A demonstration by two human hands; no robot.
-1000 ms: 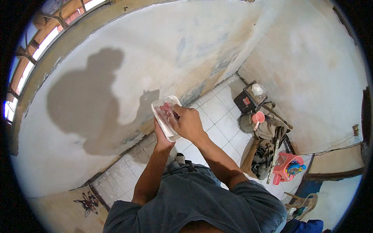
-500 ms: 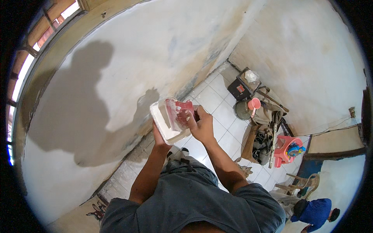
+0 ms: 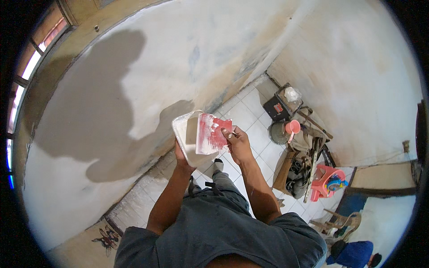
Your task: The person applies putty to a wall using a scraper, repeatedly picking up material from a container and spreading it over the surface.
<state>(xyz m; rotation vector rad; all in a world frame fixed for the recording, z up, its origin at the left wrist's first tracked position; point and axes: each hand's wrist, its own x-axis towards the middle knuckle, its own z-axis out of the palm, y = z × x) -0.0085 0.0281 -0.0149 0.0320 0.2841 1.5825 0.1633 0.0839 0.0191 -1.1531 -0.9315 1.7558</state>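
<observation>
My left hand (image 3: 180, 156) grips a white rectangular tray (image 3: 179, 142) from its left side and underneath, most of its fingers hidden below. Inside the tray is whitish paste (image 3: 191, 139). A flat red spreader (image 3: 208, 135), smeared with white, is pinched in my right hand (image 3: 240, 145), thumb on top. Its blade overlaps the right part of the tray, broad face up; whether it touches the tray I cannot tell.
A patchy white wall (image 3: 223, 40) rises close on the left. Over the tiled floor to the right stand a black crate (image 3: 276, 110), a bucket (image 3: 276, 135) with a pink dipper (image 3: 292, 127), a cardboard box (image 3: 281, 174), a pink stool (image 3: 318, 187) and a chair (image 3: 351, 220). A person in blue (image 3: 355, 253) is at lower right.
The spreader has turned, so its smeared broad face now shows fully, and my right hand has moved slightly right and down. One foot has come forward into view.
</observation>
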